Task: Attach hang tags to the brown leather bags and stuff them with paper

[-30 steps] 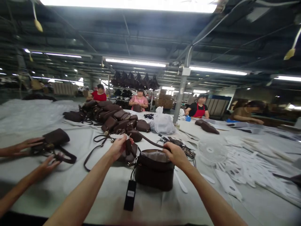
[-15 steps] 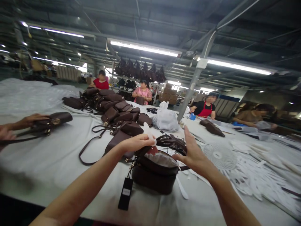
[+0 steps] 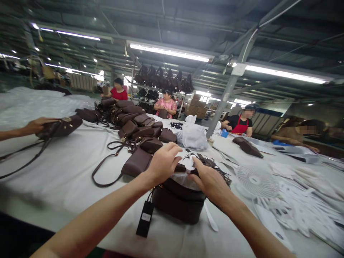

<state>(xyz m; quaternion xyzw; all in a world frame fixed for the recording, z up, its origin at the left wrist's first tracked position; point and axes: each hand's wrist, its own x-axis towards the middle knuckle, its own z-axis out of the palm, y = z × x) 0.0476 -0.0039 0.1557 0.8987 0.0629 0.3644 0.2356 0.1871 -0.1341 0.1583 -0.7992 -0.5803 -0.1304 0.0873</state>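
A dark brown handbag (image 3: 177, 204) stands upright in front of me on the covered table, with pale wrapping showing at its open top. Its bundled strap (image 3: 182, 167) runs above the opening, and a white strip (image 3: 190, 163) lies against it. My left hand (image 3: 164, 161) is curled at the strip's left side, its fingertips partly hidden. From the right, my right hand (image 3: 211, 179) pinches the strip between thumb and fingers. A black hang tag (image 3: 145, 218) dangles at the bag's left. Beside its right side lies a loose white strip (image 3: 211, 216).
Brown handbags (image 3: 137, 123) are piled beyond my left arm. Another person's hand (image 3: 40, 125) holds a bag at far left. A white fan (image 3: 256, 180) and many white strips (image 3: 298, 204) lie right. A white plastic bag (image 3: 192, 134) stands behind; co-workers sit across.
My right hand has gone from spread and apart to pinching the white strip. My left hand has shifted at the strap. At far left, the other person's bag has tilted, with only one hand visible.
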